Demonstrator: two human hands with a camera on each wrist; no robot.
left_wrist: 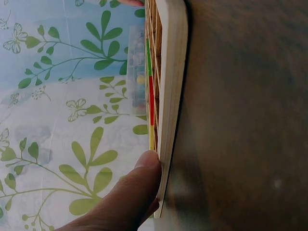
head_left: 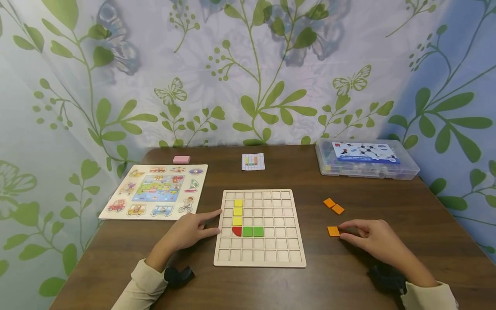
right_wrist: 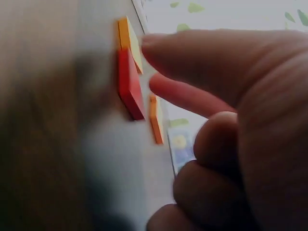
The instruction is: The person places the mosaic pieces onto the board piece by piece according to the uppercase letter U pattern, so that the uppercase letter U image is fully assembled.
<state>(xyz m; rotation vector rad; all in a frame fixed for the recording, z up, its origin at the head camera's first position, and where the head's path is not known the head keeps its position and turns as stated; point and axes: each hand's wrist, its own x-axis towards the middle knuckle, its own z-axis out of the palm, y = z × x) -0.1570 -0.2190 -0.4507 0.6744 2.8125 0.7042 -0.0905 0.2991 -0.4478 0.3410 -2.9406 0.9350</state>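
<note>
A wooden grid board holds three yellow square tiles in a column. Below them are a red quarter-round tile and two green square tiles in a row. My left hand touches the board's left edge with thumb and index finger; in the left wrist view a fingertip rests at its rim. My right hand has thumb and index fingertips, slightly apart, right at the edge of an orange square tile. The right wrist view shows a red-looking tile close to these fingertips.
Two more orange tiles lie farther back. A small pattern card is behind the board. A picture puzzle board lies left, with a pink block behind it. A clear plastic case stands back right, near the curtain.
</note>
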